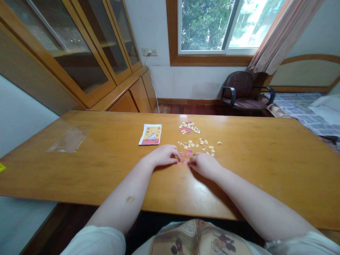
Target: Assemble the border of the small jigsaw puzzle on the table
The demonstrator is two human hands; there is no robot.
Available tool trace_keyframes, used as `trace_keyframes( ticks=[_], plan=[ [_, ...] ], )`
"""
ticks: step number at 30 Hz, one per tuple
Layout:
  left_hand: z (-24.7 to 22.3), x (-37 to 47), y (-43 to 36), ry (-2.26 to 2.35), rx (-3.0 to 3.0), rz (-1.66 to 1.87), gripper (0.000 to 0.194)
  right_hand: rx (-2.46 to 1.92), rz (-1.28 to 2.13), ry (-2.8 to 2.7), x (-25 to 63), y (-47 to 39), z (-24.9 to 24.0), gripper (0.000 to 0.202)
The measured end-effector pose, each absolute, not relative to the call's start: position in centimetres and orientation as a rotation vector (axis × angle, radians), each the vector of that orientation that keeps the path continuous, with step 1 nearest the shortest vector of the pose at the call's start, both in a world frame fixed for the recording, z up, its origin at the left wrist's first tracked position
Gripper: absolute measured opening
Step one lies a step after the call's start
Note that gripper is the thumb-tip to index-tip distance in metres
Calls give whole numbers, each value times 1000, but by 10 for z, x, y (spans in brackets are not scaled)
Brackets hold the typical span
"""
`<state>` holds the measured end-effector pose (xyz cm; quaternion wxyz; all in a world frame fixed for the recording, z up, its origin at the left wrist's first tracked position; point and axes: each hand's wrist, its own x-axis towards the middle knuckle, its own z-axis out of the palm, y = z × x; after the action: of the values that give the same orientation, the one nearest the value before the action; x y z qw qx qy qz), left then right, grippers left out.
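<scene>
Both hands rest on the wooden table, a small gap between them. My left hand (166, 156) has its fingers curled down at a pink puzzle piece (176, 163). My right hand (203, 163) pinches at another pink piece (189, 163) by its fingertips. A pink piece (183, 162) lies between the hands. Just beyond are more pink pieces (188, 152) and a loose spread of yellow pieces (190, 144). Farther back sits a mixed pile (185, 130) of yellow, pink and white pieces. The picture card (152, 135), showing a white animal on yellow and pink, lies left of the pieces.
A clear plastic bag (70, 140) lies on the left part of the table (106, 177). One yellow piece (219, 143) sits apart at the right. Beyond the table stand a glass-door cabinet (87, 53), an office chair (243, 92) and a bed (305, 106).
</scene>
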<state>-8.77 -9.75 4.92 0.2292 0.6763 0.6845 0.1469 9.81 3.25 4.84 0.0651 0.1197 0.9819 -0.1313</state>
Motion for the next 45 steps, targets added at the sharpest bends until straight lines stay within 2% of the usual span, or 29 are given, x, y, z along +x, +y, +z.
trace_keyframes(
  ticks=[9, 26, 39, 45],
  plan=[
    [50, -100, -102, 2026, 1712, 287, 9, 460, -373, 2963, 95, 35, 47, 23],
    [55, -89, -99, 2064, 1484, 272, 18, 324, -356, 3106, 94, 26, 45, 33],
    [47, -89, -98, 2085, 1483, 248, 22, 337, -380, 3103, 87, 23, 36, 27],
    [49, -89, -98, 2090, 1495, 228, 22, 275, -348, 3131, 86, 20, 35, 31]
  ],
)
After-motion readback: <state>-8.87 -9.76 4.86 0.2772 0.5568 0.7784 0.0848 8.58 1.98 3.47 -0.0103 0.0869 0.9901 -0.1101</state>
